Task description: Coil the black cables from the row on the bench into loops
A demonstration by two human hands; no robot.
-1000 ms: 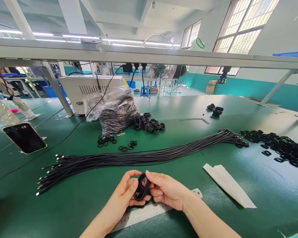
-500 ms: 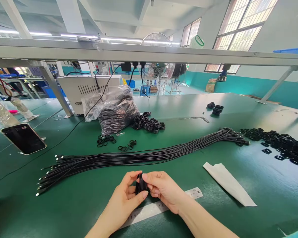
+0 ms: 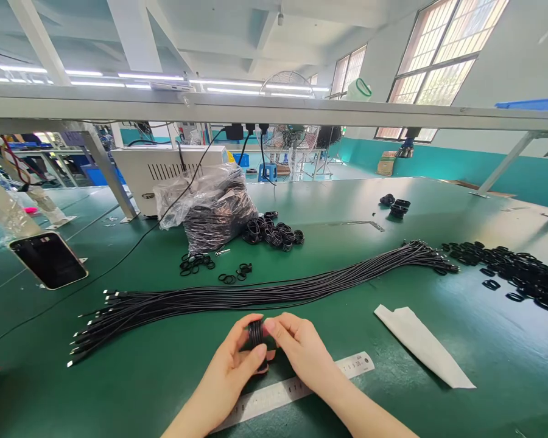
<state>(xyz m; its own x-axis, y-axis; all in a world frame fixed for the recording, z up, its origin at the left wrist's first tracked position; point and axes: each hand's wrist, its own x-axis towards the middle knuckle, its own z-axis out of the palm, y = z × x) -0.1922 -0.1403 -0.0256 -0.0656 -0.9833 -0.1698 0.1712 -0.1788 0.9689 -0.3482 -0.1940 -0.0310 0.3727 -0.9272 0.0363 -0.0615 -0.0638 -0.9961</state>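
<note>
Above the ruler, my left hand point(image 3: 226, 371) is closed around a small coil of black cable point(image 3: 256, 333), with the thumb across its front. My right hand point(image 3: 301, 350) meets the coil from the right, thumb and finger pinched at its edge; part of the coil is hidden behind the fingers. A steel ruler point(image 3: 265, 398) lies on the green table beneath both hands. Just beyond them stretches a long bundle of straight black cables point(image 3: 256, 298) with metal-tipped ends at the left.
Small black coils point(image 3: 278, 234) sit by a plastic-wrapped bag point(image 3: 219, 213). Loose black rings point(image 3: 196, 263) lie in front. Black oval pieces point(image 3: 516, 274) spread at far right. A white paper piece point(image 3: 424, 347) lies right of my hands; a phone point(image 3: 48, 260) leans at left.
The coil has turned and tilted between my hands, and my right fingers have shifted along its right edge. The camera view has tipped up slightly. Things on the table have not moved.
</note>
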